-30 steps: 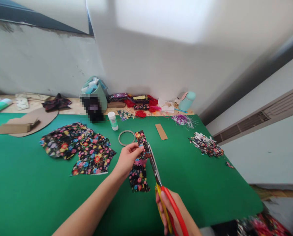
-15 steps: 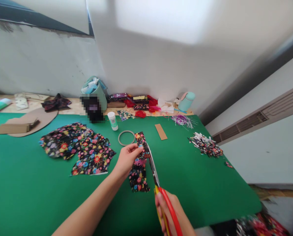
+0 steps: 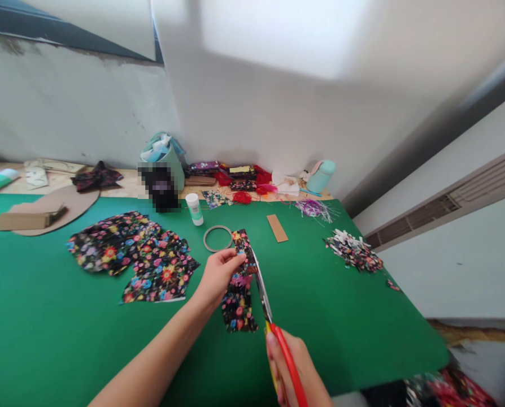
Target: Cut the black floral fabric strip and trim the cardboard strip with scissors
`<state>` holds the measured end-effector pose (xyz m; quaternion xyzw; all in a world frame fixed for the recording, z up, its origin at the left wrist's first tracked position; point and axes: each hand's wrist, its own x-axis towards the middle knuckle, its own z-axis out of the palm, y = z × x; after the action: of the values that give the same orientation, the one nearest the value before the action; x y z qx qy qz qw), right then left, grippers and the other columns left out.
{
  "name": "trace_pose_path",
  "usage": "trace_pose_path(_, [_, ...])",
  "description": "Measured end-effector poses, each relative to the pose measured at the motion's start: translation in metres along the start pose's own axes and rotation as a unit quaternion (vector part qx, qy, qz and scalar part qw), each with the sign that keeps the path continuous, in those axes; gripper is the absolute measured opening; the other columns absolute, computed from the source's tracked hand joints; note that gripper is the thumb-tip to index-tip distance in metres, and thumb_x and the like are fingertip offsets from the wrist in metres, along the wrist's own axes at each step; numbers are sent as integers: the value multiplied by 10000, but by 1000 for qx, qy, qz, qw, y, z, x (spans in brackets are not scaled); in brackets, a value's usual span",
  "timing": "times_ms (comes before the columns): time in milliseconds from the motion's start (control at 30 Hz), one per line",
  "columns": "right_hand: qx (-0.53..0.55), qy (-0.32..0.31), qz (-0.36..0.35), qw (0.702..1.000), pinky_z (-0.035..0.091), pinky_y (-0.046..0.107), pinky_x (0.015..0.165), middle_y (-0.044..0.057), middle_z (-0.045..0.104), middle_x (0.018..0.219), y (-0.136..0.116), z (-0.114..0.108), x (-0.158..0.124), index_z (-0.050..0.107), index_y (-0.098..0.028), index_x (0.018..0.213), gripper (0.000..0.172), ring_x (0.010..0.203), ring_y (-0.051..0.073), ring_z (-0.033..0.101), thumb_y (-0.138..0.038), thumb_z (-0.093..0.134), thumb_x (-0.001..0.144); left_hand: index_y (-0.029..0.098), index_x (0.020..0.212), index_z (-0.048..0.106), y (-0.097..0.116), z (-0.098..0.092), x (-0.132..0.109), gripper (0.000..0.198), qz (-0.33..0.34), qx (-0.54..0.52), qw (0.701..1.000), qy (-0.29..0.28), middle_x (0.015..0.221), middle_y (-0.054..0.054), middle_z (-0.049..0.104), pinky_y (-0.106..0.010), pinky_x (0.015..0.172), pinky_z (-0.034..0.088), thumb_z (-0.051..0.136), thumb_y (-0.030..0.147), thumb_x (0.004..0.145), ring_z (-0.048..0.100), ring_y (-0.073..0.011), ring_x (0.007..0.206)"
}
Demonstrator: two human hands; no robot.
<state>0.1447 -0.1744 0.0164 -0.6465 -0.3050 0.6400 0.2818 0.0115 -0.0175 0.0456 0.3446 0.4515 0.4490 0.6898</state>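
My left hand (image 3: 222, 271) pinches a small strip of black floral fabric (image 3: 242, 242) between thumb and fingers, above the green table mat (image 3: 320, 328). In my right hand (image 3: 292, 356) is a pair of scissors (image 3: 264, 294) with red and yellow handles. Their blades point away from me and lie along the right edge of the strip; whether they bite into it I cannot tell. Below the left hand lies another floral fabric piece (image 3: 239, 305), its upper end partly hidden. A larger floral cloth (image 3: 151, 254) with a notched outline is spread out to the left.
A grey ring (image 3: 205, 239) and a glue stick (image 3: 194, 210) are just beyond my left hand. A cardboard strip (image 3: 277, 228) lies farther right, near a heap of fabric snippets (image 3: 354, 250). Stacked cardboard (image 3: 21, 220) rests on a round board at far left.
The scissors and my right hand have shifted very slightly to the left. My left hand keeps its hold on the fabric strip; the other things stay where they were.
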Motion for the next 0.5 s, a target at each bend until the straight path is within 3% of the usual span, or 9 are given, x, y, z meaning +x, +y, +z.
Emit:
trace_pose_path(133, [-60, 11, -27, 998, 248, 152, 306, -98, 325, 454, -11, 1, -4, 420, -205, 707, 600, 316, 34, 334, -803, 371, 740, 122, 593, 638, 0, 0, 1, 287, 0, -6, 1000, 4, 557, 17, 543, -181, 477, 312, 814, 342, 536, 415, -58, 497])
trace_pose_path(367, [4, 7, -43, 999, 244, 149, 314, -109, 306, 460, -15, 5, -10, 408, -205, 709, 645, 317, 17, 278, -847, 342, 701, 120, 613, 639, 0, 2, -1, 302, -22, -53, 998, -6, 615, 0, 597, -184, 542, 403, 838, 324, 512, 503, -71, 547])
trace_pose_path(500, [25, 5, -24, 999, 237, 144, 302, -109, 325, 461, -21, 6, -11, 407, -205, 702, 691, 308, 9, 278, -890, 366, 625, 122, 605, 612, 2, 3, -2, 302, -34, -79, 996, -4, 587, 25, 566, -170, 520, 397, 842, 295, 512, 484, -49, 513])
